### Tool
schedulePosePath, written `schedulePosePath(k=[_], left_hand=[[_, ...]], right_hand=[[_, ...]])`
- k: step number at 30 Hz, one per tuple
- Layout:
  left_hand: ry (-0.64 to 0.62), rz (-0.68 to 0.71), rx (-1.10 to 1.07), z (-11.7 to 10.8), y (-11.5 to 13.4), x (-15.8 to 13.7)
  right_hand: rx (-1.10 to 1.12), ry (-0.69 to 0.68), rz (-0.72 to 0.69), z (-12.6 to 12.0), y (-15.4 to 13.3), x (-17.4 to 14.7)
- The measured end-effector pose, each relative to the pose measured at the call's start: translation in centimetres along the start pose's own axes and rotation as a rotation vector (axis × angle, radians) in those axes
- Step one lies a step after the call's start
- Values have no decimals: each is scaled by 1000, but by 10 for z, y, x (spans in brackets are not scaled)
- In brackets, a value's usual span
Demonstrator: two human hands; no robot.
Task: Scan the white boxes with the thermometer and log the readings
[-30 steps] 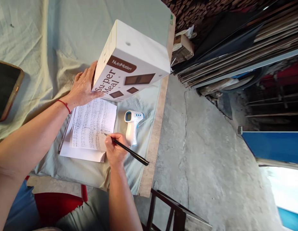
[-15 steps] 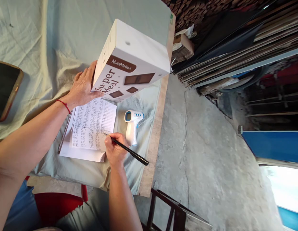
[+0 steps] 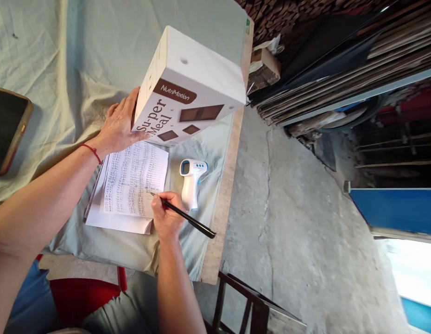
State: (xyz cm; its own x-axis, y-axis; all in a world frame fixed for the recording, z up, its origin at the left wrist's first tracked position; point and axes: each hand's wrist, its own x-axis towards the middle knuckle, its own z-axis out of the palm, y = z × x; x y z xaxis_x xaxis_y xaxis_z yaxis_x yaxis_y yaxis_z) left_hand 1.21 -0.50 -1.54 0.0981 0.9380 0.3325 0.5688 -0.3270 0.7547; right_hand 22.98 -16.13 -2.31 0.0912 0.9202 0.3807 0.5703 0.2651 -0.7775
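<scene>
My left hand [image 3: 121, 121] grips the lower left edge of a white box [image 3: 201, 69] printed "NutriMotion Su-per Meal", thumb on its front and fingers along its side. Below the box lies an open notebook [image 3: 132, 181] filled with rows of handwriting. Pinched in my right hand [image 3: 167, 215] is a black pen [image 3: 191, 219], its tip at the writing near the page's lower right. Just right of the notebook a white and blue infrared thermometer [image 3: 191, 183] lies on the cloth, close to my right fingers.
A phone [image 3: 9, 130] lies on the cloth-covered table [image 3: 100, 41] at far left. The table's bare wooden edge [image 3: 224, 204] runs down the right, with concrete floor [image 3: 299, 222] beyond. A dark wooden stool [image 3: 248, 301] and a red chair [image 3: 85, 297] stand below; stacked boards [image 3: 326, 69] lie upper right.
</scene>
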Motion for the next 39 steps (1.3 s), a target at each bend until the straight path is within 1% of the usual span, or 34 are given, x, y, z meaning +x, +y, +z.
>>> schedulePosePath(k=[9, 14, 19, 22, 28, 33, 37, 39], left_hand=[[3, -2, -17, 0, -1, 0], [1, -9, -32, -3, 5, 0], [-47, -16, 22, -7, 9, -1], [-35, -12, 27, -5, 9, -1], [-25, -18, -7, -5, 10, -2], [-29, -23, -6, -7, 11, -2], [-31, -37, -1, -7, 10, -1], [-26, -44, -16, -6, 10, -1]], right_hand=[[4, -19, 41, 0, -2, -1], [8, 26, 27, 0, -2, 0], [-6, 48, 10, 0, -1, 0], [-9, 60, 1, 0, -1, 0], [-57, 35, 6, 1, 0, -1], [-42, 15, -20, 0, 1, -2], [-27, 111, -86, -3, 1, -3], [-54, 145, -94, -4, 2, -2]])
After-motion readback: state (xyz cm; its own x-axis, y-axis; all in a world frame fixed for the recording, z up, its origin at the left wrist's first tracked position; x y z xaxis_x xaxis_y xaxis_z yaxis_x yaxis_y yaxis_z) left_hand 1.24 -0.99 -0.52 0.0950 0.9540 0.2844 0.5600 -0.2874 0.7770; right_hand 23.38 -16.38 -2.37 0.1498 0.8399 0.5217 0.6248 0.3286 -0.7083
